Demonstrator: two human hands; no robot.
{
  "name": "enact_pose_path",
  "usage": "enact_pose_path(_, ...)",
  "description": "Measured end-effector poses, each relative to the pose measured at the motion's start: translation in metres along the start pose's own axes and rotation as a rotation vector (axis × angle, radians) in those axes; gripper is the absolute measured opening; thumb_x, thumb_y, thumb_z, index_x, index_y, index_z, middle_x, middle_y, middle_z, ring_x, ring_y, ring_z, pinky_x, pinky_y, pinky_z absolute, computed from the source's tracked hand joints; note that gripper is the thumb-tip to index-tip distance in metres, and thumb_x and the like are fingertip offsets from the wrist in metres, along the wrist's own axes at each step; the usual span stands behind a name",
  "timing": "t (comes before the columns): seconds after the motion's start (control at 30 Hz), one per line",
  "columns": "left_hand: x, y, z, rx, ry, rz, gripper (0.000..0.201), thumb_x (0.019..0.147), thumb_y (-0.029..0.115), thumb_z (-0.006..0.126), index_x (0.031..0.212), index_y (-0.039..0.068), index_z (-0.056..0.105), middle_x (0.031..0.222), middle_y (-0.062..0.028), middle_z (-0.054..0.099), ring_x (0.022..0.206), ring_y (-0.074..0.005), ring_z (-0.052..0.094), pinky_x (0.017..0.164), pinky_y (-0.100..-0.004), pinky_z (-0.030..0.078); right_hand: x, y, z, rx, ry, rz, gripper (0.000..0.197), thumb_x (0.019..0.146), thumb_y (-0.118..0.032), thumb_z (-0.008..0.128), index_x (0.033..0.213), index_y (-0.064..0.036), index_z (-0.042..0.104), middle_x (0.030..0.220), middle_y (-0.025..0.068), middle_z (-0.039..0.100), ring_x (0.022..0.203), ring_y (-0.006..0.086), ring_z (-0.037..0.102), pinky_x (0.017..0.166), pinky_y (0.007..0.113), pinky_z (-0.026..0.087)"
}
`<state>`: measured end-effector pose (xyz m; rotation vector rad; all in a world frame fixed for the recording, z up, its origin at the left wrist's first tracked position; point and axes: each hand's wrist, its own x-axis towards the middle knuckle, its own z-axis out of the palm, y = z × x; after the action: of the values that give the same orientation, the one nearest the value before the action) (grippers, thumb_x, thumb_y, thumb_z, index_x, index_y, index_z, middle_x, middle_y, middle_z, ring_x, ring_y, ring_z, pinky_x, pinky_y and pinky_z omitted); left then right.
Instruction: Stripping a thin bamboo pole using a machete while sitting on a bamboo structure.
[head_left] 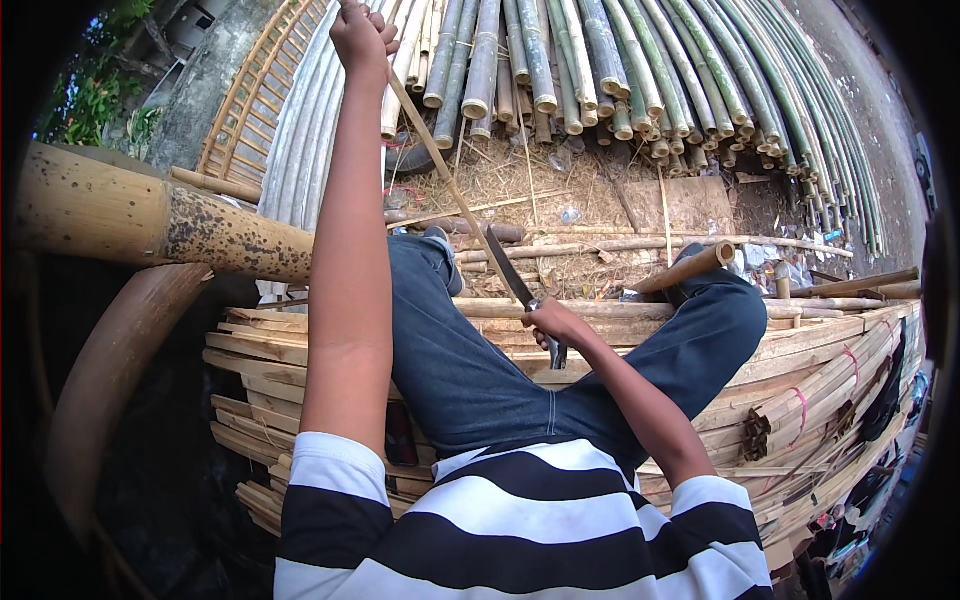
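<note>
Raised far out in front, my left hand [362,42] is closed round the upper end of a thin bamboo strip [440,165]. The strip slants down and right toward my lap, its lower end close to the blade. In my right hand [556,324], held above my lap, is a large knife [511,270]. Its dark blade points up and left toward the strip, and the handle's end shows below my fist. The blade looks next to or against the strip; I cannot tell whether they touch.
Split bamboo slats [270,350] are stacked under and around my legs. Many long bamboo poles [600,60] lie ahead, beside grey corrugated sheets [308,130] and a bamboo ladder-like frame [255,85]. A thick bamboo pole [130,212] crosses at left. Shavings and litter [575,195] cover the ground.
</note>
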<state>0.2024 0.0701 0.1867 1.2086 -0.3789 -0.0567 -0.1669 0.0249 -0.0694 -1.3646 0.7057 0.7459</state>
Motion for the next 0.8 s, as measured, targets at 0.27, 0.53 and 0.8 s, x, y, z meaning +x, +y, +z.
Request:
enact_pose_path(0.27,-0.005,0.003,0.011,0.049,0.052,0.023,0.040,0.101,0.040,0.034,0.073,0.011,0.032,0.054,0.0037,0.024,0.039,-0.0061,0.019,0.036,-0.0249,0.012,-0.064,-0.156,0.012,0.292,-0.032,-0.364,0.016,0.084,-0.011,0.055,0.075,-0.0054,0.044,0.054,0.0004,0.045,0.040,0.0100,0.045,0.036,0.027,0.038)
enact_pose_path(0.53,-0.002,0.008,-0.023,0.097,0.167,0.076,0.036,0.102,0.036,0.035,0.078,0.009,0.035,0.052,0.0031,0.025,0.037,-0.0065,0.022,0.034,-0.0258,0.014,-0.021,-0.038,0.052,0.503,0.052,-0.124,0.017,0.082,-0.007,0.056,0.078,-0.0043,0.040,0.057,0.0049,0.046,0.040,0.0140,0.047,0.034,0.030,0.040)
enact_pose_path(0.8,-0.008,0.012,-0.014,-0.038,-0.009,-0.016,0.041,0.100,0.045,0.036,0.074,0.014,0.032,0.053,0.0054,0.022,0.039,-0.0055,0.016,0.036,-0.0247,0.011,-0.076,-0.147,0.042,0.408,-0.054,-0.362,0.014,0.083,-0.009,0.054,0.081,-0.0062,0.040,0.059,0.0011,0.045,0.041,0.0090,0.043,0.035,0.026,0.036)
